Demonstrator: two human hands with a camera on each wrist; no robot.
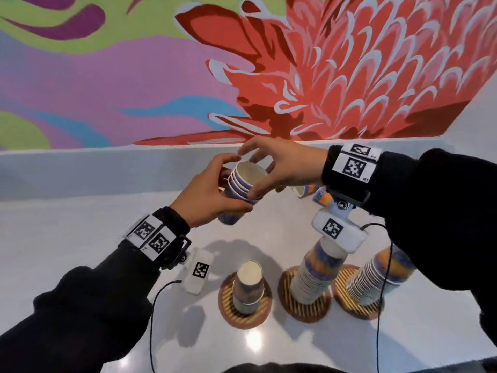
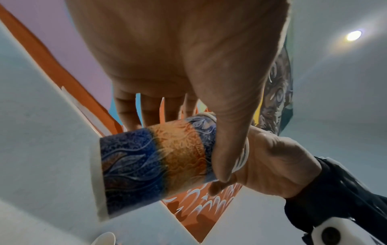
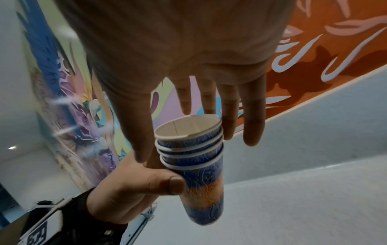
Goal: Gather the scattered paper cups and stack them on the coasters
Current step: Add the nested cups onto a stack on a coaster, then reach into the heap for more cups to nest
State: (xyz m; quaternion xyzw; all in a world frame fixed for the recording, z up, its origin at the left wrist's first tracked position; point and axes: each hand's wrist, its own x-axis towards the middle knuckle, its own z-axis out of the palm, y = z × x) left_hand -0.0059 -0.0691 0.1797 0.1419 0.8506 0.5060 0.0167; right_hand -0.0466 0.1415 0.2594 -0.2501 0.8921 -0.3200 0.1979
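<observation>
Coasters (image 1: 245, 314) nearest, topped with cup stacks (image 1: 314, 275).

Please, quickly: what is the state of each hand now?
Left hand: grips the nested cups.
Right hand: open, fingers spread at the top rim, gripping nothing.

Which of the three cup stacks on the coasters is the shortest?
The left stack, on the leftmost coaster. It holds only a few upturned cups, while the middle stack and right stack stand far taller.

No words, brands or numbers can be read anywhere in these views.
</observation>
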